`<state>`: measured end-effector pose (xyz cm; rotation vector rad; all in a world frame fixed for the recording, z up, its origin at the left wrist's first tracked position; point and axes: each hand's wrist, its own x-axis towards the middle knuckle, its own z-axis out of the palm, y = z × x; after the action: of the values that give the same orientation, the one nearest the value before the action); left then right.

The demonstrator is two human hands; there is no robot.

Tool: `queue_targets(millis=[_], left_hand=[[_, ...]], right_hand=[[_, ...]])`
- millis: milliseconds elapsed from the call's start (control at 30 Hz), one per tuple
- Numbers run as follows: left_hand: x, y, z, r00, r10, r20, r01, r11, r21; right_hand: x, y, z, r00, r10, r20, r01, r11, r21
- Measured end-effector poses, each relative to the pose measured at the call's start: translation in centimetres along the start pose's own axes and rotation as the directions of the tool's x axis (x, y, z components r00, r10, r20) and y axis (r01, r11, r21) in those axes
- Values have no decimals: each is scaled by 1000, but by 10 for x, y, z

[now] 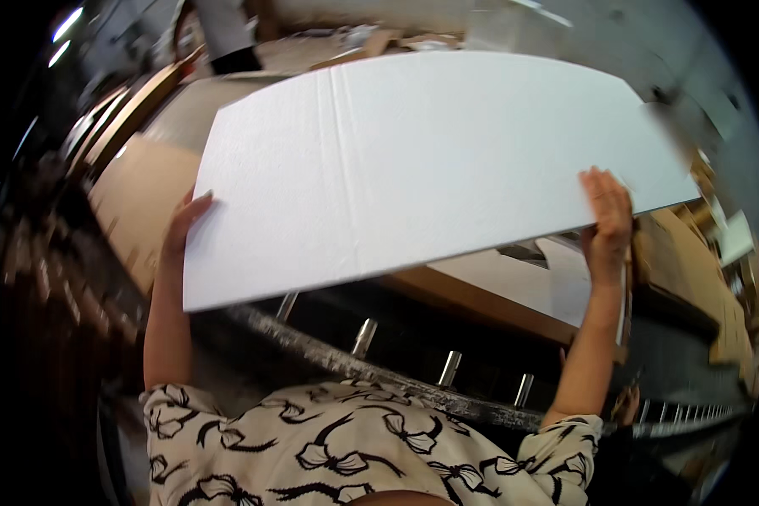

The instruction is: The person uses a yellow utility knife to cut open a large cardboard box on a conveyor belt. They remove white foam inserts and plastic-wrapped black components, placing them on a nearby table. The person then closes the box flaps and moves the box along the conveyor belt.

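Note:
A large white board (455, 160) spans most of the view, tilted, with two faint parallel creases toward its left part. My left hand (184, 221) grips its left edge, the thumb lying on the white face and the other fingers hidden behind. At the near edge on the right, my right hand (607, 211) holds the board, with its fingers over the face; they are slightly blurred and the thumb is hidden. Beneath the board runs a dark roller conveyor (350, 358) with bright metal rollers.
Brown cardboard sheets (135, 202) lie on the left, and stacked cardboard (691, 274) stands on the right. Below the board, another white panel (514, 282) rests on brown material. A person (225, 38) is partly visible at the back left. Another person's hand (626, 405) shows at lower right.

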<state>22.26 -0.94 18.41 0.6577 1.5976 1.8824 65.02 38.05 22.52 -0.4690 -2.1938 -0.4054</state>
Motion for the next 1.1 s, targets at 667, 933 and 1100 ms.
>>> queue_targets(millis=[667, 933, 1100], left_hand=[[-270, -149, -259, 421, -171, -891, -239, 926, -291], [-241, -90, -211, -24, 142, -990, 335, 934, 126], [-144, -22, -87, 492, 753, -437, 264, 349, 899]], right_hand=[[-127, -24, 128, 694, 24, 720, -277, 932, 235], [-123, -23, 92, 570, 71, 818, -436, 871, 228], [-118, -20, 86, 538, 10, 843, -458, 843, 282]])
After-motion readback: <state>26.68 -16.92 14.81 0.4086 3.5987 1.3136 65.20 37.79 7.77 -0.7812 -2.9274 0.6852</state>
